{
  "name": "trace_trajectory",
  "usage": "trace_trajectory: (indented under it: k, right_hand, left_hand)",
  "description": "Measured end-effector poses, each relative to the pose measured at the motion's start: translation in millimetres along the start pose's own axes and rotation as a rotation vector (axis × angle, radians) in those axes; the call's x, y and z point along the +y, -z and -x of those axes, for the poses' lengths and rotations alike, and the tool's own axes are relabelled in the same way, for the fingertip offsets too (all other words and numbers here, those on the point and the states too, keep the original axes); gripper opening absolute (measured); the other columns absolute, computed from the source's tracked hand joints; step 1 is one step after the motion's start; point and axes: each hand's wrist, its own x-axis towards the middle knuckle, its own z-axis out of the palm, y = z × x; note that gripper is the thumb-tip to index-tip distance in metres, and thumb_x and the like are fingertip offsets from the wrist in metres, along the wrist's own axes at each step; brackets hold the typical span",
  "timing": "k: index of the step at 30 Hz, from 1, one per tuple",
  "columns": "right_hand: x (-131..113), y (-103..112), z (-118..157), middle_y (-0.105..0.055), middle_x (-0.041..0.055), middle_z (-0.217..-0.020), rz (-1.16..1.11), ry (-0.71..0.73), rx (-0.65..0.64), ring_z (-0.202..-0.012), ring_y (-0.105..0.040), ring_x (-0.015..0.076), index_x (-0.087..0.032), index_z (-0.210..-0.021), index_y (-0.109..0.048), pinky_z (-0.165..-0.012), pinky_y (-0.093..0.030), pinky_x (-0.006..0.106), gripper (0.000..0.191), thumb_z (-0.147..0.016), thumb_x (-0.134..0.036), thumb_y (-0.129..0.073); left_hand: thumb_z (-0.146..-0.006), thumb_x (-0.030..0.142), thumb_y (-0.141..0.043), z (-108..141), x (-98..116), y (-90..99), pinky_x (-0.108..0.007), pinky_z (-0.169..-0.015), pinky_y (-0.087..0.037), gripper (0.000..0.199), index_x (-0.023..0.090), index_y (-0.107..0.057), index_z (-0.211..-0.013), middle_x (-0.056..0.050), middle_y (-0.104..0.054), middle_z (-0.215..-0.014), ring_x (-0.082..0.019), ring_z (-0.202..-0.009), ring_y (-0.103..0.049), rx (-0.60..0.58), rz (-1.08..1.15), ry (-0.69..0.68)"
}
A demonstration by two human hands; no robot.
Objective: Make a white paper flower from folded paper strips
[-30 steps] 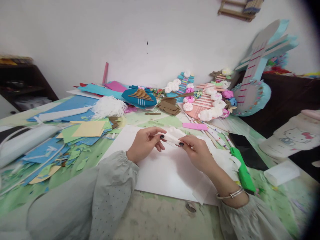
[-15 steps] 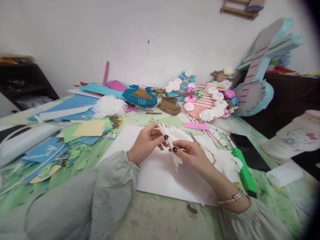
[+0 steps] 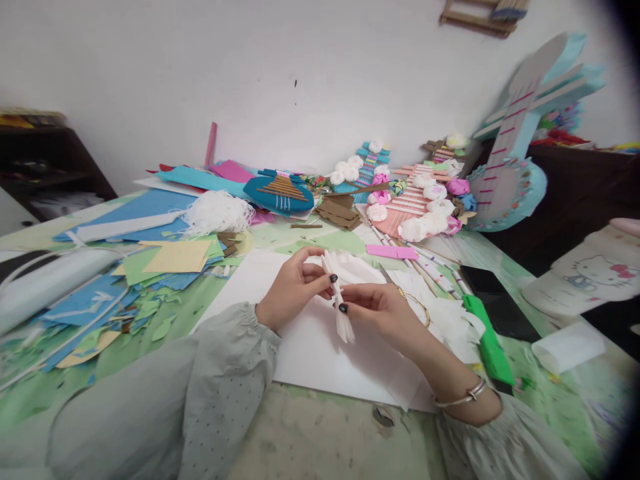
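Above the white sheet [image 3: 320, 360], a narrow bundle of pleated white paper [image 3: 344, 328] is held at a tilt, drawn in at its middle and fanned at its lower end. My left hand [image 3: 299, 288] pinches its upper half between thumb and fingers. At the middle, my right hand [image 3: 380, 310] has thumb and fingertips closed on the narrow part; whether a thin string is there I cannot make out. Just behind the right hand lie scissors with gold handles [image 3: 425, 308], and white paper pieces [image 3: 453, 327] are to its right.
Coloured paper scraps [image 3: 175, 257] and white string [image 3: 217, 212] lie at left. Paper-decorated guitar shapes [image 3: 415, 207] lean at the back, beside a blue oval piece [image 3: 279, 193]. A green tool [image 3: 490, 343], black phone [image 3: 500, 303] and white cup [image 3: 585, 270] stand or lie at right.
The paper bundle has turned more upright, its strips now closer together. My right fingertips have shifted slightly left and down along it. My left hand keeps its pinch.
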Motion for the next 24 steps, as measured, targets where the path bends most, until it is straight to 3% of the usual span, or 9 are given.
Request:
trace_trajectory:
  k: [6, 10, 14, 17, 18, 20, 22, 24]
  right_hand:
    - [0.2, 0.7, -1.0, -0.071, 0.0055, -0.09, -0.016, 0.005, 0.003, -0.082, -0.065, 0.0182, -0.017, -0.102, -0.069, -0.07, -0.05, 0.027, 0.03, -0.075, -0.027, -0.063]
    - [-0.7, -0.8, -1.4, -0.072, 0.004, -0.09, -0.003, 0.038, 0.012, -0.08, -0.065, 0.0178, -0.018, -0.099, -0.071, -0.069, -0.05, 0.028, 0.027, -0.078, -0.029, -0.057]
    - [0.3, 6.6, -2.1, -0.072, 0.0038, -0.08, 0.209, 0.055, 0.218, -0.069, -0.065, 0.0166, -0.018, -0.09, -0.072, -0.065, -0.05, 0.028, 0.022, -0.076, -0.027, -0.058]
    - [-1.1, 25.5, -1.8, -0.071, 0.0035, -0.079, 0.695, 0.082, 0.477, -0.072, -0.064, 0.0176, -0.018, -0.084, -0.071, -0.07, -0.047, 0.029, 0.016, -0.074, -0.02, -0.057]
    - [-1.9, 33.5, -1.6, -0.071, 0.0047, -0.081, 0.879, 0.037, 0.535, -0.076, -0.064, 0.0194, -0.018, -0.084, -0.07, -0.073, -0.045, 0.031, 0.016, -0.073, -0.018, -0.058]
    - [-3.1, 49.5, -1.1, -0.069, 0.0086, -0.088, 1.149, -0.129, 0.522, -0.082, -0.062, 0.0239, -0.015, -0.088, -0.068, -0.071, -0.043, 0.033, 0.019, -0.07, -0.021, -0.061]
    - [-3.4, 62.5, -0.8, -0.069, 0.0103, -0.084, 1.222, -0.384, 0.41, -0.078, -0.062, 0.0258, -0.014, -0.087, -0.066, -0.062, -0.042, 0.031, 0.024, -0.068, -0.03, -0.065]
    - [-3.8, 70.8, -0.1, -0.068, 0.0096, -0.079, 1.207, -0.528, 0.333, -0.076, -0.062, 0.0251, -0.015, -0.083, -0.066, -0.057, -0.04, 0.029, 0.027, -0.066, -0.036, -0.066]
  left_hand:
    - [-0.071, 0.026, -0.068, 1.6, 0.1, -0.5, -0.027, -0.061, -0.049, 0.05, 0.019, -0.041, -0.112, 0.0, -0.064, -0.074, -0.013, -0.062, -0.062, -0.025, -0.025, -0.039]
    - [-0.066, 0.025, -0.072, 0.1, -2.7, 1.5, -0.025, -0.063, -0.046, 0.051, 0.015, -0.048, -0.11, -0.006, -0.066, -0.086, -0.015, -0.074, -0.062, -0.107, 0.04, 0.066]
    - [-0.066, 0.028, -0.073, -2.0, -6.2, 5.1, -0.025, -0.066, -0.042, 0.031, 0.011, -0.061, -0.089, -0.007, -0.066, -0.086, -0.015, -0.077, -0.06, -0.169, 0.068, 0.137]
    - [-0.066, 0.029, -0.072, -3.9, -7.7, 7.8, -0.023, -0.062, -0.039, 0.027, 0.011, -0.063, -0.084, -0.005, -0.066, -0.082, -0.012, -0.07, -0.056, -0.118, 0.071, 0.122]
    - [-0.066, 0.028, -0.073, -4.5, -7.8, 8.3, -0.023, -0.062, -0.039, 0.026, 0.011, -0.063, -0.084, -0.005, -0.065, -0.08, -0.011, -0.069, -0.056, -0.1, 0.076, 0.119]
    - [-0.065, 0.026, -0.073, -5.0, -7.2, 7.9, -0.024, -0.063, -0.04, 0.027, 0.012, -0.063, -0.086, -0.004, -0.064, -0.078, -0.012, -0.07, -0.056, -0.064, 0.1, 0.115]
    - [-0.064, 0.024, -0.073, -4.5, -5.1, 6.0, -0.024, -0.064, -0.041, 0.027, 0.012, -0.061, -0.086, -0.004, -0.064, -0.078, -0.012, -0.071, -0.057, -0.018, 0.123, 0.114]
    - [-0.062, 0.022, -0.073, -3.4, -2.2, 3.6, -0.024, -0.063, -0.042, 0.026, 0.012, -0.06, -0.083, -0.004, -0.064, -0.079, -0.012, -0.071, -0.057, 0.027, 0.132, 0.107]
